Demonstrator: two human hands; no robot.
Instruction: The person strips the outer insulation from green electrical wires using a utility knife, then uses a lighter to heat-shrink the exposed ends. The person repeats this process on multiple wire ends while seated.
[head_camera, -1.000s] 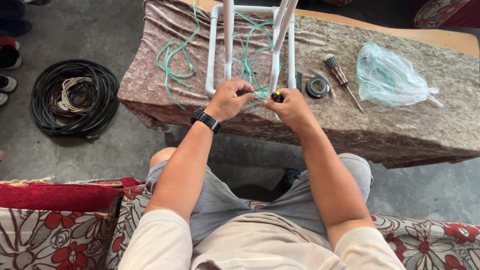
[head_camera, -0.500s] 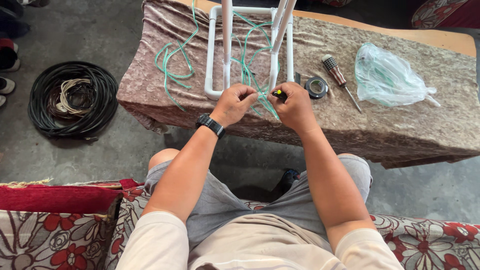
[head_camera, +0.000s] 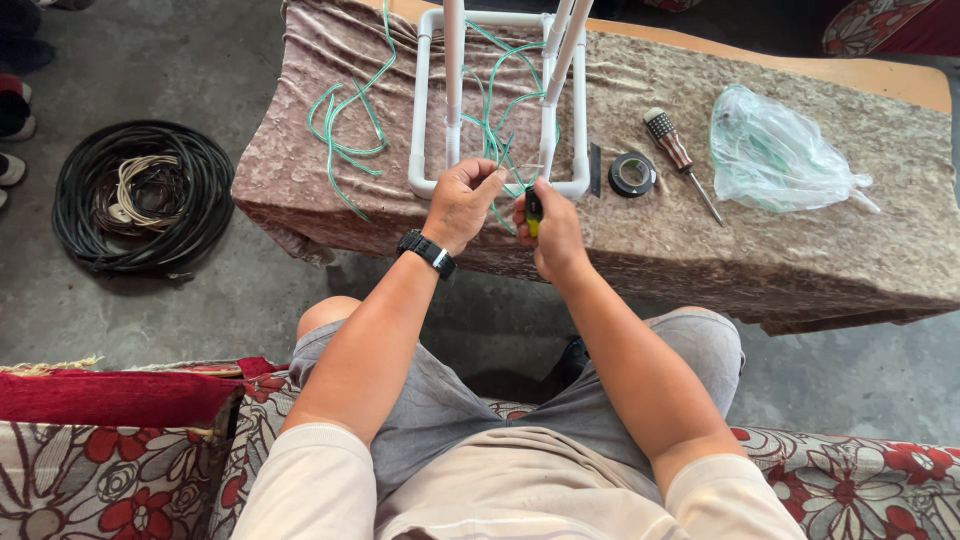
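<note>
The person sat on a floral-patterned seat, both arms reaching to the near edge of the cloth-covered counter. The left hand, with a black wristwatch on its wrist, was curled shut around the green wire just at the front rail of the white pipe frame; exactly which strand the fingers pinched cannot be told. The right hand was closed on a small tool with a yellow and black handle, touching the left hand at the 12 o'clock end of the forearms.

Judging from this, the work went best with the left hand keeping the wire taut and steady against the frame, while the right worked the tool in short, controlled motions, its tip aimed away from the fingers. Loose loops of wire at 11 o'clock could snag if dragged.

At 1 o'clock from the hands lay a roll of black tape, flat and ring-shaped, and just beyond it a screwdriver with a dark ribbed handle, pointing toward 5 o'clock. Farther right, at 2 o'clock, sat a crumpled clear plastic bag with a greenish tint, knotted at its right end; no label was readable on it. On the floor at 9 o'clock, well apart, rested a coil of black cable.
</note>
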